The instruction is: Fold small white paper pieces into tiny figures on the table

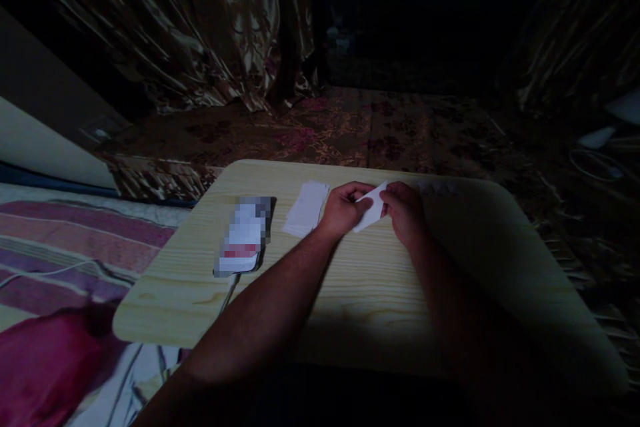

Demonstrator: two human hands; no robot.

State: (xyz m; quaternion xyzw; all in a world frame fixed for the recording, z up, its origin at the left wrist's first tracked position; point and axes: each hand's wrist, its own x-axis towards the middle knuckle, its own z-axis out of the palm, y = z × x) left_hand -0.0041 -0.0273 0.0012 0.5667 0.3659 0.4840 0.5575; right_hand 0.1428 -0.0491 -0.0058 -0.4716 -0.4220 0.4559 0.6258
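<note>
We see both hands meeting over the far middle of the table, pinching one small white paper (pixel 371 208) between them. The left hand (pixel 344 209) has its fingers curled in and closed on the paper's left edge. The right hand (pixel 404 210) is closed the same way on its right edge, thumb on top. The paper sits tilted, its lower corner pointing down toward the tabletop; we cannot tell whether that corner touches the wood. Just left of the left hand lies a short stack of white sheets (pixel 306 208), flat on the light wooden table (pixel 350 280). Further left on the same table we find a blurred flat object (pixel 243 237), white with a red band, and a thin cable (pixel 227 293) runs from its near end off the table's front edge. Beyond the table, a dark floral carpet (pixel 350 130) covers the floor, and a glossy patterned curtain (pixel 190 27) hangs behind it. Striped bedding (pixel 65 247) lies at the left, with a red cushion (pixel 50 360) nearer to us. The room is dim.
</note>
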